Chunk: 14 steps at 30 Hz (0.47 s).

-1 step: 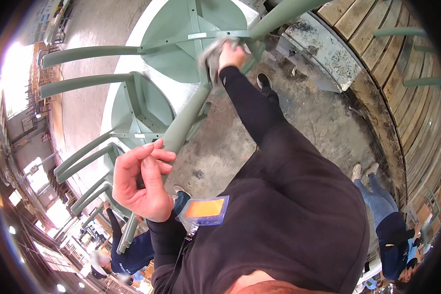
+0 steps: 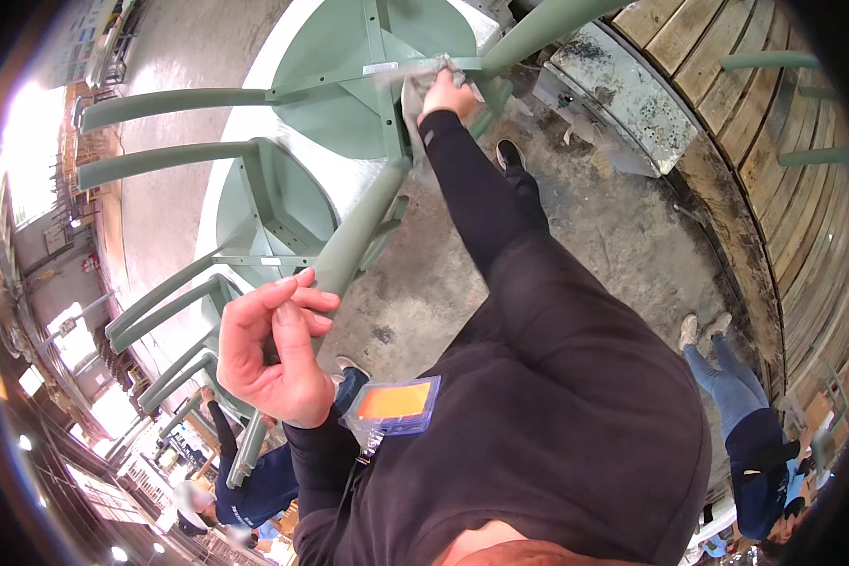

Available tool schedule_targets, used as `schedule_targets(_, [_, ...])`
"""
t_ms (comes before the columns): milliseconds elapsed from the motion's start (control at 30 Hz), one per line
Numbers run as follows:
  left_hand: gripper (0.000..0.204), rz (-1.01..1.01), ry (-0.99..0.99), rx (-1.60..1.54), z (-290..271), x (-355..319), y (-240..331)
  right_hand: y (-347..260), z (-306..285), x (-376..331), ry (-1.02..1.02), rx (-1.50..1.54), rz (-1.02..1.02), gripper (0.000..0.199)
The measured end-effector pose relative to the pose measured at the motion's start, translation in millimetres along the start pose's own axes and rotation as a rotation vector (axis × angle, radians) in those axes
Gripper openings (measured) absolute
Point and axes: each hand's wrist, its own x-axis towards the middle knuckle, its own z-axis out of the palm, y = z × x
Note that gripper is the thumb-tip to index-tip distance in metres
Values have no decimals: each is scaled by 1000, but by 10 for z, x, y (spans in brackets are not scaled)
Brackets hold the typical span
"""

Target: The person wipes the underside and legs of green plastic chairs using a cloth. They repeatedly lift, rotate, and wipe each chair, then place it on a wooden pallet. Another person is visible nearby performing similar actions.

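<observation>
Grey cloth (image 2: 423, 87) bunched in right hand (image 2: 448, 94), fingers closed on it, pressed on green stool (image 2: 349, 85) crossbar, which runs left-right under the seat. Left hand (image 2: 274, 344) empty, fingers curled half open, beside a stool leg, well apart from cloth.

A white table (image 2: 255, 113) is seen in the upper left of the frame, its pale top curving down the left side. Green stools (image 2: 349, 66) are laid upside down on it, seats against the top and legs sticking out toward the left and the upper right. More green legs are stacked toward the lower left.

Under it, a stained grey concrete floor (image 2: 594, 236) fills the middle. At the upper right, a speckled white block (image 2: 623, 94) rests on the floor, beside wooden planks (image 2: 755, 160) along the right edge.
</observation>
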Motion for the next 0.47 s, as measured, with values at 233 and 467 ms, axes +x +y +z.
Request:
schedule_targets(233, [9,88,-55,19,29,60,-69,227,-320,-156,-683,-915,-506,40])
schedule_targets(467, [17,80,-43,39,138,87,-1,60,8,131,-217,-570,-283,45])
